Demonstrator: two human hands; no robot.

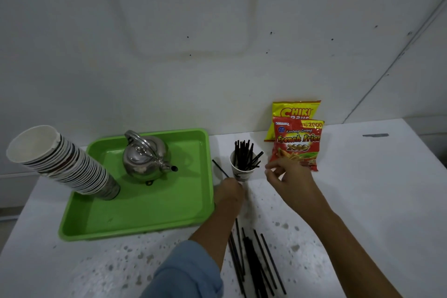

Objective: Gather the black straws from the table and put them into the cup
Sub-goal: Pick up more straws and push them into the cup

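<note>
A white paper cup (pixel 242 172) stands on the table right of the green tray, with several black straws (pixel 244 153) upright in it. My left hand (pixel 229 192) is just below the cup's left side and grips one black straw (pixel 220 168) that slants up to the left. My right hand (pixel 289 176) hovers right of the cup with its fingers apart; its fingertips are near the leaning straws and hold nothing. A loose bundle of several black straws (pixel 254 259) lies on the table between my forearms.
A green tray (pixel 157 213) holds a steel kettle (pixel 145 157) and a leaning stack of paper cups (pixel 63 164). Two snack bags (pixel 296 138) lean on the wall behind the cup. The white table (pixel 375 189) stretches right.
</note>
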